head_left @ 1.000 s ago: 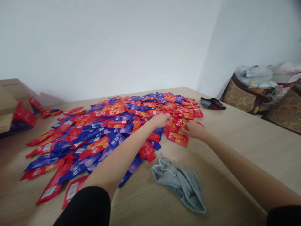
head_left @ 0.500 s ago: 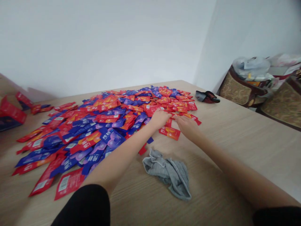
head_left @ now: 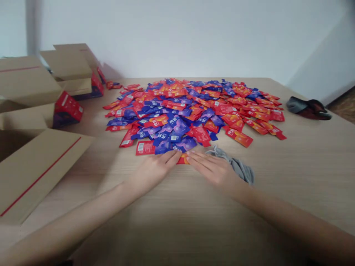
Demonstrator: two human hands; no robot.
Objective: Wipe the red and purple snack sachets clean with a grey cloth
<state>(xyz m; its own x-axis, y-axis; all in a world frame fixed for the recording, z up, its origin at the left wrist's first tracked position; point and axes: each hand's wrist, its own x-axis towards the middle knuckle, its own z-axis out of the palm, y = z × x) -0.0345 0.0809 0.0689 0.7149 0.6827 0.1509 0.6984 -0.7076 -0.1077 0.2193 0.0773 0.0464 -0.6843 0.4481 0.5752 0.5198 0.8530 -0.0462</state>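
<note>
A red-and-orange sachet [head_left: 183,159] lies flat at the near edge of the sachet pile, between my two hands. My left hand [head_left: 158,166] has its fingers together on the left end, with the tips also near a purple sachet [head_left: 186,143]. From the other side, my right hand [head_left: 213,168] has its fingers pressed together at the right end. My fingers hide both ends of the sachet. Beyond them spreads a wide heap of red, orange and purple sachets [head_left: 177,103]. A grey cloth [head_left: 240,168], crumpled, lies just behind my right hand, partly covered by it.
Open cardboard boxes [head_left: 27,83] with red and purple printed sides stand on the left, one flap [head_left: 47,173] reaching over the table. A dark, glossy object [head_left: 307,108] rests at the far right. A white wall [head_left: 194,37] rises behind the wooden table [head_left: 166,221].
Both hands have come back from the far right part of the pile to its near edge, now at a red-and-orange sachet. The view has turned left, bringing the cardboard boxes in.
</note>
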